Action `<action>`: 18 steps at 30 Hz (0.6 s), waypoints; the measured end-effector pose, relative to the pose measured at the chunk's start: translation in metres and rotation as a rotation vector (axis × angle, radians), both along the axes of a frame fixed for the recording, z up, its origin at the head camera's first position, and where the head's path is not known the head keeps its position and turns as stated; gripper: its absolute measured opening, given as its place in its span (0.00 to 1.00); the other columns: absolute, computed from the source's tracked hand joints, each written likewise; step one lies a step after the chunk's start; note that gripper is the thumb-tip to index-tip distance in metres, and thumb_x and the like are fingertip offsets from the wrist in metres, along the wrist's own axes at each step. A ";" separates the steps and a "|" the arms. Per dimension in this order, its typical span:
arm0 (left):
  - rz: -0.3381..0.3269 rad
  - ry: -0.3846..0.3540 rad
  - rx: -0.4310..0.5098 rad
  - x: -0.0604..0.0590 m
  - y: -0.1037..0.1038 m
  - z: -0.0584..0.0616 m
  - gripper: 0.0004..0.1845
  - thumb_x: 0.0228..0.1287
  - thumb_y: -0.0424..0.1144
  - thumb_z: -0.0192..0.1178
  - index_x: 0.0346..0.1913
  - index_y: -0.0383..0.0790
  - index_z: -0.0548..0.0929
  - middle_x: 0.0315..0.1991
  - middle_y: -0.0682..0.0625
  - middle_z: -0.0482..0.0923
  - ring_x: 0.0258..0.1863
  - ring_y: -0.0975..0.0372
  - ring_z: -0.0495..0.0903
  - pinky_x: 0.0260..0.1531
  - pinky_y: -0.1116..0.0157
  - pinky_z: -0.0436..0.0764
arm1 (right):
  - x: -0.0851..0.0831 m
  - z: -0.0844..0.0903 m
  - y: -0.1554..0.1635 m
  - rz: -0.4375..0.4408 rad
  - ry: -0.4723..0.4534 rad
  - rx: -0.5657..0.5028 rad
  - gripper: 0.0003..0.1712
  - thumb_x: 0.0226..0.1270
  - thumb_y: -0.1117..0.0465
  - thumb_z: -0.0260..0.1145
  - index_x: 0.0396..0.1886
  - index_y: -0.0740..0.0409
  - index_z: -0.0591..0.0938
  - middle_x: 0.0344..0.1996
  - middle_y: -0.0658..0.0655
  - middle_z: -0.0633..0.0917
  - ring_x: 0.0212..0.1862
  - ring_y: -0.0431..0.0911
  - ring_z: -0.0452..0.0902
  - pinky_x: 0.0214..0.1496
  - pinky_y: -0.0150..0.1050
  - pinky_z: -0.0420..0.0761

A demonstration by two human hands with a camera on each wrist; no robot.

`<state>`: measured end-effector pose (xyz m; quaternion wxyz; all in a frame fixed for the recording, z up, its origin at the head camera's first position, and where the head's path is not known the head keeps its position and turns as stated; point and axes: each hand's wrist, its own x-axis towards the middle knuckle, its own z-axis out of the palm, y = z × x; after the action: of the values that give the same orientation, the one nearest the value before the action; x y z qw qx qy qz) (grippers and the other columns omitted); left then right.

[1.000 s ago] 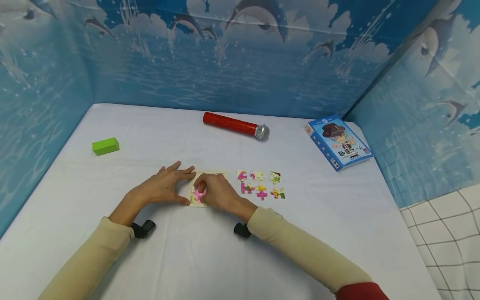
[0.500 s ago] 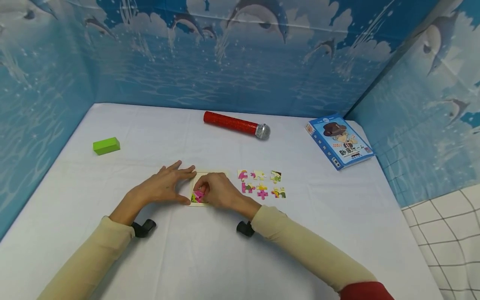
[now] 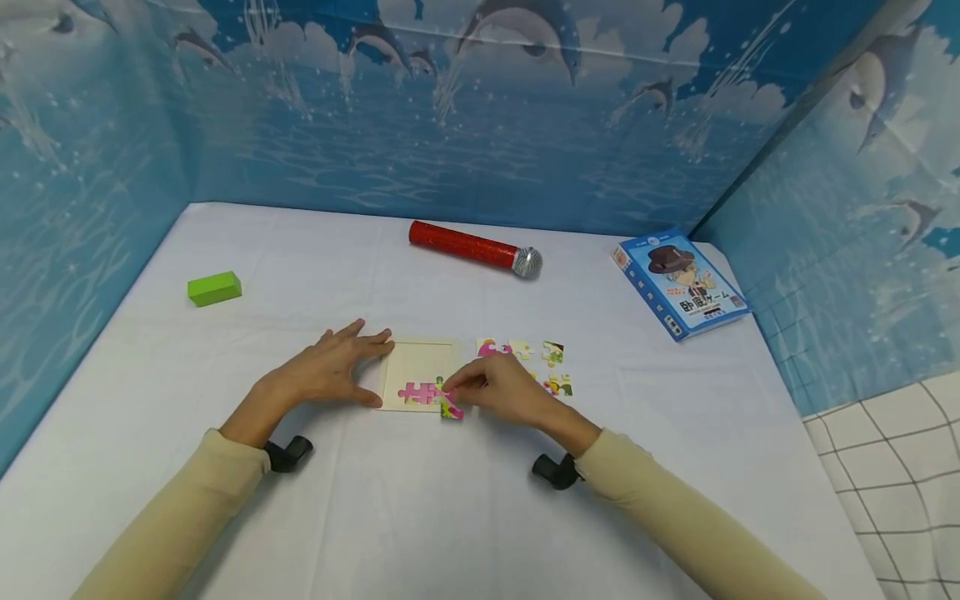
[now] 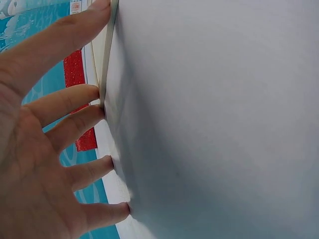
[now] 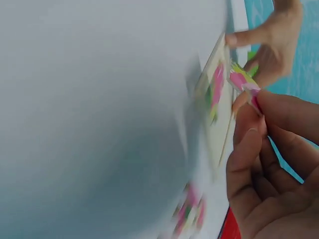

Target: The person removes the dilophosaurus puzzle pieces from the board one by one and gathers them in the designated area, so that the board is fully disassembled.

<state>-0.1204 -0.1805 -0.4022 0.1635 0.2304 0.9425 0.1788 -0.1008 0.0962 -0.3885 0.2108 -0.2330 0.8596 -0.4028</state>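
The counter (image 3: pixel 420 500) carries a smooth white cloth. A flat, square, cream puzzle board (image 3: pixel 417 372) lies on it near the front centre. One pink puzzle piece (image 3: pixel 417 392) sits in the board's lower part. The left hand (image 3: pixel 330 371) rests flat beside the board, fingers spread and straight, fingertips touching its left edge. The right hand (image 3: pixel 502 385) pinches a small, thin pink-and-green puzzle piece (image 3: pixel 451 408) between thumb and fingertips at the board's lower right corner. Loose puzzle pieces (image 3: pixel 555 354) lie just right of the board. Farther back lie a glittery red cylindrical microphone (image 3: pixel 474 247), a blue rectangular box (image 3: pixel 678 282) and a green block (image 3: pixel 214 288).
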 end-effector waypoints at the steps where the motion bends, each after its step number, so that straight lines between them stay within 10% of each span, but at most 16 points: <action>1: 0.000 0.000 -0.003 0.000 0.000 0.001 0.46 0.37 0.56 0.71 0.64 0.50 0.67 0.68 0.55 0.57 0.70 0.47 0.44 0.60 0.36 0.46 | 0.002 -0.001 0.009 -0.017 -0.001 0.016 0.09 0.57 0.61 0.65 0.38 0.49 0.85 0.34 0.41 0.85 0.32 0.37 0.75 0.32 0.32 0.76; 18: 0.011 -0.018 0.000 0.000 0.002 0.000 0.46 0.36 0.57 0.71 0.64 0.50 0.67 0.68 0.55 0.56 0.70 0.47 0.43 0.61 0.37 0.45 | 0.013 -0.019 0.041 -0.165 0.152 0.123 0.04 0.52 0.64 0.67 0.28 0.50 0.85 0.21 0.43 0.80 0.26 0.37 0.73 0.28 0.30 0.75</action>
<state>-0.1209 -0.1781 -0.4025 0.1708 0.2236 0.9422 0.1816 -0.0880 0.1377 -0.4076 0.1252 -0.1781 0.9125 -0.3464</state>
